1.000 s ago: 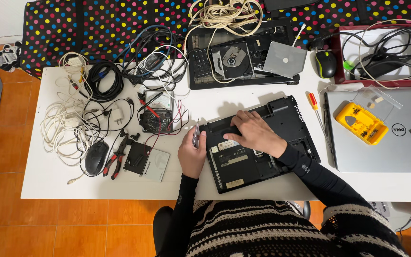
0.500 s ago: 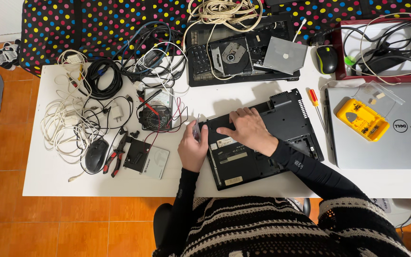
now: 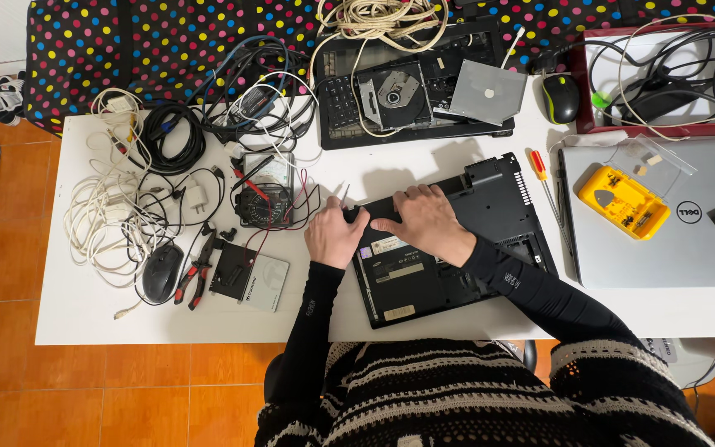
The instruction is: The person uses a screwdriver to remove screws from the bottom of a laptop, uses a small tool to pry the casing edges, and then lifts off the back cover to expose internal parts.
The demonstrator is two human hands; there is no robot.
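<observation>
Both hands press on the upturned black laptop (image 3: 457, 248): left hand (image 3: 334, 236) seemingly gripping its corner, right hand (image 3: 424, 222) flat, fingers spread.

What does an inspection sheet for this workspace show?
Surface: white table, crowded.
Job's things: black laptop base, underside up, under both hands.
Clutter: multimeter, pliers, black mouse, red-handled screwdriver, yellow bit case, silver laptop.
Hands: left hand at the base's left corner; right hand flat on it.
Cables: white and black coils at left.
Surroundings: orange tile floor, polka-dot cloth.
</observation>
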